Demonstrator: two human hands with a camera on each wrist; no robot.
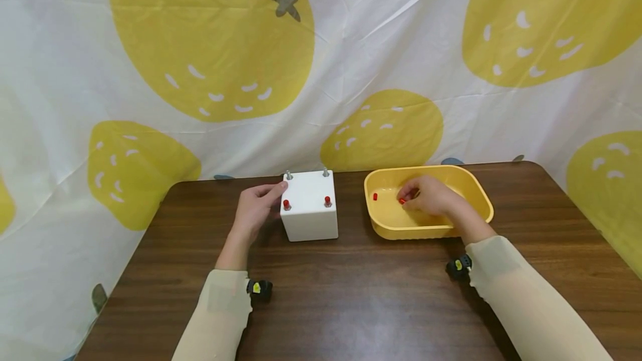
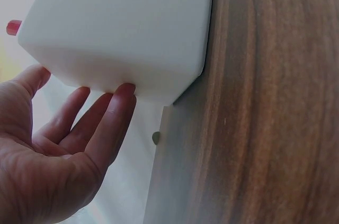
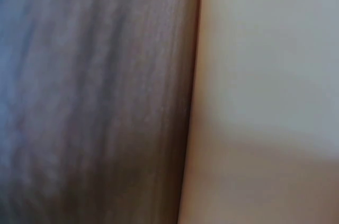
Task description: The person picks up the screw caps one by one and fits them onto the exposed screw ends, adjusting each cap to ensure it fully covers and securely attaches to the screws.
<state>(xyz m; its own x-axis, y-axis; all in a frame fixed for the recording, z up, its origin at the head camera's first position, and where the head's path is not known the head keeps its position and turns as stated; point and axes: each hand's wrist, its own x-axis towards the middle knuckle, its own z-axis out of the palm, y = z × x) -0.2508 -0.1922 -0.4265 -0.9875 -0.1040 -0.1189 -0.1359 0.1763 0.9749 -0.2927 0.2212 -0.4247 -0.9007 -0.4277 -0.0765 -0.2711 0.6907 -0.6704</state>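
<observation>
A white box-shaped block (image 1: 308, 194) stands on the table with metal bolts sticking up at its top corners. Red caps cover the two front bolts, the left cap (image 1: 286, 204) and the right cap (image 1: 327, 201); the back bolts (image 1: 325, 172) show bare metal. My left hand (image 1: 254, 208) touches the block's left side with extended fingertips, its thumb at the top edge. Inside the yellow basin (image 1: 408, 233), my right hand (image 1: 430, 196) pinches a small red cap (image 1: 403, 201). Another red cap (image 1: 375, 196) lies nearby on the basin floor. The right wrist view shows only the basin's outer wall (image 3: 265, 75) and tabletop, blurred.
The brown wooden table (image 1: 351, 305) carries the block and, to its right, the basin, with a gap between them. Behind the table's back edge hangs a white curtain (image 1: 381, 43) with yellow fruit prints.
</observation>
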